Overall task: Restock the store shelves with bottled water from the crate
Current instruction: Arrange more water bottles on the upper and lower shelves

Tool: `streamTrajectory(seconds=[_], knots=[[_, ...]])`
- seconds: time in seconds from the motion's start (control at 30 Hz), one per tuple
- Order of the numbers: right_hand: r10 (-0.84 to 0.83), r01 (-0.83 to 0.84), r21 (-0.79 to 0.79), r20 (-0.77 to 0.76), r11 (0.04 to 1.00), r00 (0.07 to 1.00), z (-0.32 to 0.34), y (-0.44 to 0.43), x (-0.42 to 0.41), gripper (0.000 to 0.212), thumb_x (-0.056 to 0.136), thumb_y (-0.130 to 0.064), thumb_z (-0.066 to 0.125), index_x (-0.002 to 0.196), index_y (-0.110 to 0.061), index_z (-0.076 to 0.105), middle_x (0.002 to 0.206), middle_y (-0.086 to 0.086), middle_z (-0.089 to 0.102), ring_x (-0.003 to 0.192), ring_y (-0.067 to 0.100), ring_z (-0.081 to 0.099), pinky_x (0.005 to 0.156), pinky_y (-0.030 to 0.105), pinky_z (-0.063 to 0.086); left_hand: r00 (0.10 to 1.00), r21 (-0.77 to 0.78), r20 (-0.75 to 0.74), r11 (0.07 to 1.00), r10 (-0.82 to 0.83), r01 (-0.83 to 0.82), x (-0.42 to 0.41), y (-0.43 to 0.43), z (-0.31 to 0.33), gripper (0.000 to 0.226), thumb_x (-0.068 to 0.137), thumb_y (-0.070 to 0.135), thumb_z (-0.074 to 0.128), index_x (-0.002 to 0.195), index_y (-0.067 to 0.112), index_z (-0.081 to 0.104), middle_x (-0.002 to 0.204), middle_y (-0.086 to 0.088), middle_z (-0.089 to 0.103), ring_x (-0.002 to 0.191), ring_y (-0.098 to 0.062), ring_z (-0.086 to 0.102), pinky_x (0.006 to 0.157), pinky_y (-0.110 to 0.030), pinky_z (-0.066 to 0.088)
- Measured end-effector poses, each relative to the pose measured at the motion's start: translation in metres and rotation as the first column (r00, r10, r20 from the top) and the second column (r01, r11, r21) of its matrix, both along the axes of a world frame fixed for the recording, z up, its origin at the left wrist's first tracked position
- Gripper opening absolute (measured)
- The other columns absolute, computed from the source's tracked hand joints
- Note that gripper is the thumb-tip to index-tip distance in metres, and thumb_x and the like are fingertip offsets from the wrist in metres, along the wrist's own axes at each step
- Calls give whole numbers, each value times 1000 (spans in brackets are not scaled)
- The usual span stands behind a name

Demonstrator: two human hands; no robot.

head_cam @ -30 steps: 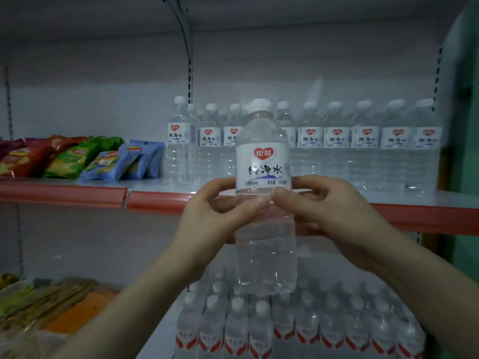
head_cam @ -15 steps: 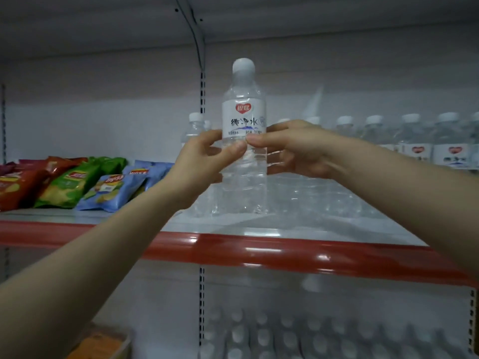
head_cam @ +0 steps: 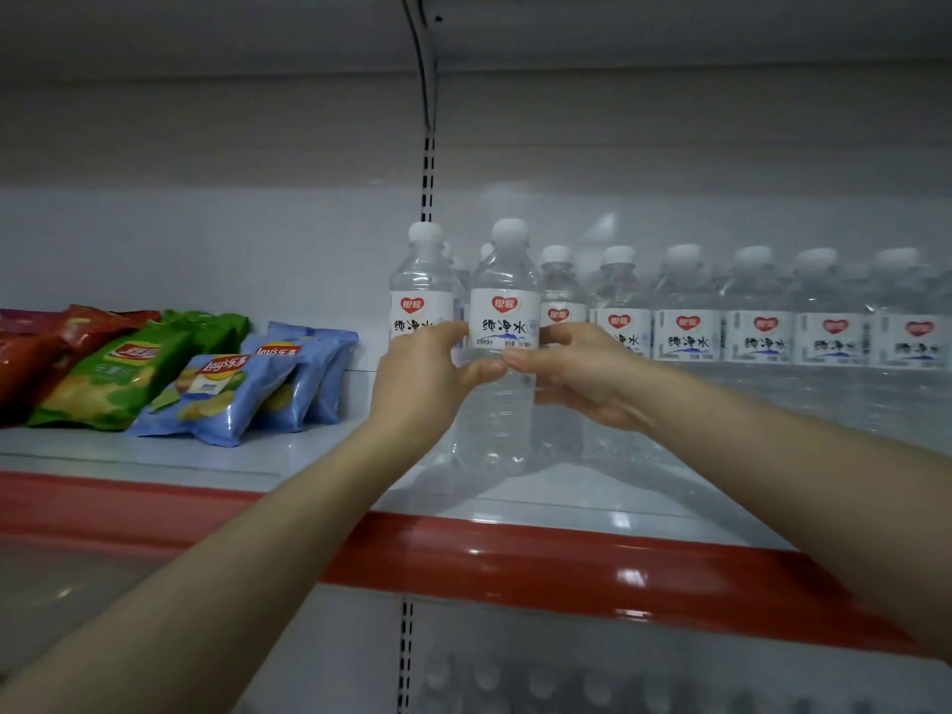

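Chip bags [head_cam: 206, 383] left of bottles [head_cam: 721, 322]

a shop is shown: a white metal shelf with a red front strip [head_cam: 515, 553] is stocked with rows of identical clear plastic water bottles [head_cam: 721, 327] and colourful crisp packets [head_cam: 216, 389].

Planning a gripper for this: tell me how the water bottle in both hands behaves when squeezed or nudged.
The water bottle looks full, so probably heavy for its size. Its clear ribbed walls would likely give where the left hand and right hand pinch it. Tall and narrow, it may tip if pushed high.
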State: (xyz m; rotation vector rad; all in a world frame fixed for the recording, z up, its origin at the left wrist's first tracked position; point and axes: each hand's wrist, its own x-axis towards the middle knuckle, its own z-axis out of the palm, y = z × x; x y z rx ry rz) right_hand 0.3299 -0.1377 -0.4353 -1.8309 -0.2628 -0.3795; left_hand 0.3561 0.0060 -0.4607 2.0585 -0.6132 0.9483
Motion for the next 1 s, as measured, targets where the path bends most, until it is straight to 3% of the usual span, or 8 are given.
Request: streamTrajectory(seconds=[0.23, 0.33, 0.5, 0.63, 0.8, 0.87, 0.93, 1.0], knots=[[-162, 143, -309, -36, 940, 986, -22, -3, 2, 54, 78, -19, 73, 126, -9, 50, 110, 12, 64, 94, 26, 66, 84, 35, 56, 998, 98, -13, 993, 60, -59, -3, 3, -11, 38, 79, 29, 72, 110, 11, 60, 78, -1, 58, 85, -23, 61, 69, -25, 39], [-214, 161, -432, -75, 887, 974, -35, 4, 2, 68, 77, -24, 75, 132, -3, 42, 112, 17, 62, 83, 26, 68, 81, 36, 57, 993, 148, -86, 987, 82, -69, 1, 2, -7, 31, 80, 25, 72, 98, 4, 59, 83, -9, 64, 84, -26, 64, 71, -31, 47], [-246, 205, -497, -17, 843, 969, -29, 11, -5, 53, 81, -24, 71, 121, 0, 45, 100, 17, 59, 79, 21, 60, 82, 33, 55, 987, 195, -127, 978, 99, -73, 7, 1, -4, 22, 82, 22, 70, 83, 1, 62, 84, -17, 69, 83, -29, 67, 78, -35, 53], [-243, 191, -489, -45, 851, 969, -31, 14, -9, 28, 83, -22, 69, 94, -16, 44, 81, 4, 52, 80, 21, 58, 83, 33, 54, 990, 190, -89, 977, 111, -93, 7, 2, -9, 21, 83, 23, 69, 82, 4, 61, 80, -13, 66, 82, -26, 66, 73, -30, 48], [-265, 213, -528, -23, 822, 964, -27, 20, -21, 51, 85, -22, 67, 124, 2, 44, 90, 8, 58, 82, 23, 59, 84, 34, 54, 985, 281, -41, 948, 167, -149, 0, 3, -9, 21, 86, 26, 64, 86, 5, 61, 81, -10, 61, 85, -28, 61, 71, -30, 44], [-275, 244, -570, 32, 785, 961, -21, 26, -29, 46, 86, -21, 66, 120, 3, 48, 104, 12, 60, 83, 24, 61, 82, 34, 55, 976, 325, 19, 922, 218, -212, -7, 4, -10, 20, 89, 28, 60, 91, 8, 61, 93, -11, 63, 90, -29, 59, 70, -31, 41], [-284, 306, -602, 134, 737, 949, -14, 31, -39, 28, 88, -22, 64, 107, -5, 54, 98, 8, 59, 79, 19, 56, 65, 18, 50, 959, 342, 111, 896, 262, -284, -17, 5, -12, 21, 92, 31, 53, 95, 11, 60, 97, -10, 64, 92, -30, 59, 69, -31, 40], [-294, 368, -638, 224, 677, 929, -11, 33, -50, 32, 89, -23, 62, 113, -3, 53, 105, 12, 60, 88, 22, 57, 66, 22, 46, 947, 318, 178, 896, 266, -311, -28, 9, -15, 23, 95, 33, 48, 99, 13, 60, 98, -7, 66, 93, -28, 60, 68, -31, 40]])
